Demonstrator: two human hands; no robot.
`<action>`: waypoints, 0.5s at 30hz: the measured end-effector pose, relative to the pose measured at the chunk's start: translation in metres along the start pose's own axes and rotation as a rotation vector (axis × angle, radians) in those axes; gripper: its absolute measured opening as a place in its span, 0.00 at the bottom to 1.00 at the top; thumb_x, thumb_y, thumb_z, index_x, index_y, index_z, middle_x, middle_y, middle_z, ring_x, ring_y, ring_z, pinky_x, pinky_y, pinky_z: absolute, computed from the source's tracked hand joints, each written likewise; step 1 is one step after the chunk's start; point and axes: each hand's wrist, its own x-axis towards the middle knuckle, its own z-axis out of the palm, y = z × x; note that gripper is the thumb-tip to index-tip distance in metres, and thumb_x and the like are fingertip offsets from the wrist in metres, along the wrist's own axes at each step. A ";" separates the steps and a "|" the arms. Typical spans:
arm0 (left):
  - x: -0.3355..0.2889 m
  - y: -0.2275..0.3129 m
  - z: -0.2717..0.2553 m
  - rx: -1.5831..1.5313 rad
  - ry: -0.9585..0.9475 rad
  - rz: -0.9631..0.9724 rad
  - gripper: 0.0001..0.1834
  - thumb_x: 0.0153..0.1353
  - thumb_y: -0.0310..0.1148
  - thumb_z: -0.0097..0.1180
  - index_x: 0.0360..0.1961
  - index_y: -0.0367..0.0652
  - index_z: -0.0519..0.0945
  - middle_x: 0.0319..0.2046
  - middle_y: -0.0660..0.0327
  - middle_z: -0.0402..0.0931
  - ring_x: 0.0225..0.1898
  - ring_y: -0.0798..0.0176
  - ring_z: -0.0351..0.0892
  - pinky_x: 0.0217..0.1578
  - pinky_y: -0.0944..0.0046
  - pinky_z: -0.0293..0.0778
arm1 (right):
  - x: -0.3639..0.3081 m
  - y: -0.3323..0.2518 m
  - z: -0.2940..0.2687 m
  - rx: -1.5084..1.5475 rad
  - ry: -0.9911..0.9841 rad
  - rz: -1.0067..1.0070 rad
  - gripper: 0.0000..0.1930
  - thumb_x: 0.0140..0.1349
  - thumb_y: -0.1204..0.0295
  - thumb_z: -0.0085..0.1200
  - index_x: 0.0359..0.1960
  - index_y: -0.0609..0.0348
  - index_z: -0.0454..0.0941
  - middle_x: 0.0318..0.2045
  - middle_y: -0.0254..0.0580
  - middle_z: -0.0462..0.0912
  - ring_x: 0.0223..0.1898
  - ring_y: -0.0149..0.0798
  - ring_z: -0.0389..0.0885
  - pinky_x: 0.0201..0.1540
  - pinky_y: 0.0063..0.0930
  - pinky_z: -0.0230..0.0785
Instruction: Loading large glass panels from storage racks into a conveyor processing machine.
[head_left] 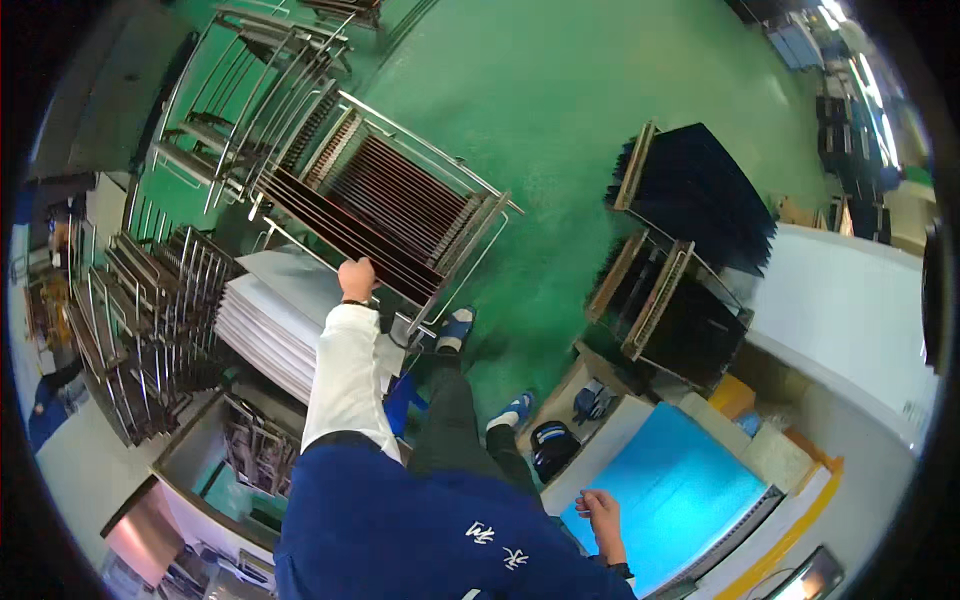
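Note:
My left hand [357, 279] is closed on the near rail of a metal rack [478, 222], left of centre. Slotted sides hold several thin dark panels [350, 235] upright in this rack, some of them right beside my fingers. My right hand [602, 518] hangs above the blue sheet [668, 490] at the lower right, its fingers loosely curled and apart from the thumb, with nothing visible in them. Whether it touches the sheet cannot be told.
A stack of white sheets [275, 325] lies left of my left arm. More metal racks [150, 310] stand at the far left. On the right, two racks hold dark panels [695, 195]. A box with gloves [592, 400] and a black bag [553, 447] is beside my right foot.

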 end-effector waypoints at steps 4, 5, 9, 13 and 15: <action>-0.027 0.012 -0.027 0.166 0.089 0.142 0.18 0.55 0.34 0.50 0.18 0.25 0.73 0.18 0.44 0.75 0.23 0.46 0.82 0.19 0.52 0.75 | 0.010 0.008 -0.006 -0.006 -0.046 -0.032 0.14 0.66 0.67 0.51 0.44 0.67 0.78 0.33 0.46 0.84 0.32 0.35 0.82 0.34 0.27 0.75; -0.033 0.017 -0.034 0.204 0.125 0.198 0.19 0.54 0.34 0.50 0.18 0.25 0.73 0.18 0.45 0.76 0.24 0.46 0.81 0.21 0.53 0.75 | 0.014 0.009 -0.007 0.003 -0.064 -0.046 0.15 0.66 0.67 0.51 0.44 0.68 0.78 0.33 0.45 0.84 0.32 0.34 0.82 0.34 0.27 0.74; -0.068 0.043 -0.076 0.349 0.239 0.314 0.19 0.54 0.36 0.53 0.18 0.26 0.74 0.18 0.49 0.77 0.22 0.49 0.80 0.25 0.54 0.73 | 0.036 0.013 -0.008 -0.014 -0.124 -0.102 0.15 0.65 0.67 0.51 0.44 0.69 0.78 0.34 0.45 0.84 0.32 0.34 0.82 0.33 0.26 0.74; -0.141 0.076 -0.143 0.002 0.112 0.245 0.20 0.54 0.38 0.57 0.20 0.27 0.75 0.16 0.54 0.74 0.21 0.58 0.76 0.23 0.54 0.72 | 0.067 0.006 -0.013 -0.053 -0.143 -0.274 0.15 0.65 0.66 0.52 0.44 0.68 0.78 0.32 0.44 0.83 0.31 0.32 0.81 0.32 0.25 0.74; -0.187 0.095 -0.173 -0.023 0.069 0.274 0.16 0.56 0.36 0.58 0.22 0.31 0.77 0.18 0.57 0.74 0.23 0.63 0.73 0.25 0.60 0.69 | 0.080 0.000 -0.013 -0.035 -0.133 -0.356 0.15 0.64 0.66 0.52 0.43 0.67 0.79 0.31 0.43 0.83 0.31 0.31 0.81 0.32 0.25 0.73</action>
